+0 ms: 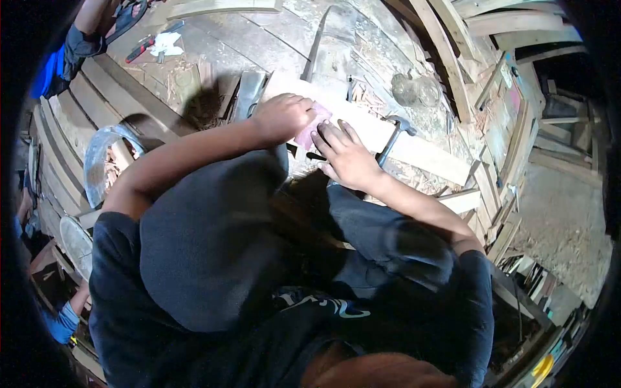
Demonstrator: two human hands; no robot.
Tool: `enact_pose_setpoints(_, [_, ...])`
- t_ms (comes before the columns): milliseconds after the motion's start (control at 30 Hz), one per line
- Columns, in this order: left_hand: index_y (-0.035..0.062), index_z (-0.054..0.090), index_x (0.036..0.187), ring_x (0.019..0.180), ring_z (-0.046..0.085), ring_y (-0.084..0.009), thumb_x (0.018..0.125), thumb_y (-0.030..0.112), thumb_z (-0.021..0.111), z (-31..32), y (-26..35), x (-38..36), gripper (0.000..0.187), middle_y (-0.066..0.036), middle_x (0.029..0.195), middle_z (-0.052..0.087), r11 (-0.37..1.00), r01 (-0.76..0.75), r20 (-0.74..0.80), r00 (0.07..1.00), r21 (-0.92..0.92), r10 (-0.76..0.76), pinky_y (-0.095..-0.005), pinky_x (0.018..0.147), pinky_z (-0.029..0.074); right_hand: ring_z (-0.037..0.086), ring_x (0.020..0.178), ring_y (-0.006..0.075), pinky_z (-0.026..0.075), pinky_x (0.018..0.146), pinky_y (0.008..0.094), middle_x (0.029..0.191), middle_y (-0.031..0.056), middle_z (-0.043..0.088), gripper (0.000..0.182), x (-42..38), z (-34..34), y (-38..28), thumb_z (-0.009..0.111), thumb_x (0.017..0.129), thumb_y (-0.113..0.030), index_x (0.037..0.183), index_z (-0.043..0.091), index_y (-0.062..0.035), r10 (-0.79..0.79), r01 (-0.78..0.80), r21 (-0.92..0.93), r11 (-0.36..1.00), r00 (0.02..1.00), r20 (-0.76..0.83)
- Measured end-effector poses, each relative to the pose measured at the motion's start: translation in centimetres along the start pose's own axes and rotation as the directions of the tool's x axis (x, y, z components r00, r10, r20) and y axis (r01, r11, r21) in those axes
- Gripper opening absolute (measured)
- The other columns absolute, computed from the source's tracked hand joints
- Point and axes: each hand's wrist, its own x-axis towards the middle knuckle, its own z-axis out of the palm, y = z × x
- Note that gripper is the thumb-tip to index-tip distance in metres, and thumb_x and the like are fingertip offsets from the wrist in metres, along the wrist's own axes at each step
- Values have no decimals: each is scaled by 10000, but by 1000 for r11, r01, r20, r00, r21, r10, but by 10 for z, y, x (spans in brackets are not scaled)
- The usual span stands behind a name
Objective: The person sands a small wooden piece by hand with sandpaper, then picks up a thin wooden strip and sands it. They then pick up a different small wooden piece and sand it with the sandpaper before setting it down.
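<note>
Gripped by the left hand (284, 116), right hand (349, 155) spread, a pink sheet (319, 118) was apparently rubbed over the plank (365, 123), needing steady pressure next.

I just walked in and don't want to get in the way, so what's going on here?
Someone's bare hands are at a pale board. The left hand is on a pinkish sheet over the board; its grip is hard to make out. The right hand is open, fingers spread, its fingertips by the sheet's edge. A hammer lies across the board to the right, with wood shavings scattered beyond.
</note>
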Motion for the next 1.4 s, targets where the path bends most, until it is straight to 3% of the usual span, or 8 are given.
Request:
enact_pose_setpoints(300, [25, 642, 1005, 991, 628, -328, 827, 121, 565, 13, 1, 10, 217, -150, 973, 615, 998, -58, -141, 989, -36, 52, -417, 919, 496, 369, 1398, 381, 225, 1195, 544, 1430, 255, 434, 704, 3, -7, -5, 630, 876, -341, 1450, 416, 7, 16, -17, 10, 1000, 998, 54])
enact_pose_setpoints(433, [24, 650, 1020, 1002, 634, -324, 812, 113, 587, 0, 5, -5, 235, -147, 981, 623, 994, 111, 69, 991, 14, -112, -417, 916, 501, 384, 1389, 370, 235, 1194, 539, 1415, 246, 447, 703, 3, -7, -5, 644, 869, -335, 1442, 427, 9, 31, -33, 33, 999, 998, 46])
enact_pose_setpoints(700, [22, 646, 978, 986, 620, -338, 836, 140, 559, 6, 5, 18, 204, -156, 947, 607, 996, -37, -94, 995, -76, 29, -431, 907, 491, 364, 1405, 387, 239, 1192, 540, 1459, 267, 406, 721, 6, -11, -6, 661, 858, -319, 1445, 420, 22, 38, -40, 21, 999, 994, 105])
enact_pose_setpoints(867, [22, 646, 978, 919, 649, -318, 812, 123, 582, 3, 4, -9, 205, -146, 942, 620, 996, 85, 38, 996, -16, -84, -425, 833, 525, 383, 1392, 373, 218, 1197, 531, 1437, 254, 440, 666, 4, -8, -4, 593, 905, -361, 1419, 454, 37, 10, -12, 23, 1000, 998, 63])
enact_pose_setpoints(967, [23, 649, 954, 938, 643, -327, 816, 119, 582, 8, 3, 3, 181, -152, 931, 615, 999, -17, -175, 985, -52, 7, -428, 851, 520, 377, 1385, 400, 247, 1188, 537, 1433, 266, 423, 713, 7, -13, -6, 660, 850, -326, 1437, 435, 10, 22, -24, 36, 999, 998, 60])
enact_pose_setpoints(1233, [31, 661, 945, 956, 644, -331, 821, 134, 587, 13, 4, -2, 177, -152, 948, 623, 999, -18, -210, 978, -49, 7, -439, 872, 518, 407, 1359, 383, 266, 1178, 526, 1398, 238, 453, 682, 5, -8, -5, 659, 854, -300, 1424, 454, 13, 16, -16, -9, 1000, 999, 39])
enact_pose_setpoints(1267, [31, 665, 997, 943, 650, -323, 810, 150, 595, 2, 6, -5, 232, -136, 961, 632, 994, 106, 35, 994, -24, -105, -436, 868, 522, 407, 1357, 386, 266, 1180, 520, 1391, 243, 459, 680, 4, -6, -4, 656, 856, -302, 1421, 455, 19, 1, -1, -27, 1000, 1000, 24])
enact_pose_setpoints(1400, [28, 652, 1010, 985, 637, -324, 817, 127, 572, 15, 2, 2, 231, -149, 976, 617, 995, 8, -153, 988, -102, -24, -434, 903, 506, 417, 1363, 356, 260, 1183, 507, 1404, 238, 471, 644, 9, -14, -8, 629, 882, -315, 1399, 479, 39, 23, -21, -22, 1000, 998, 65])
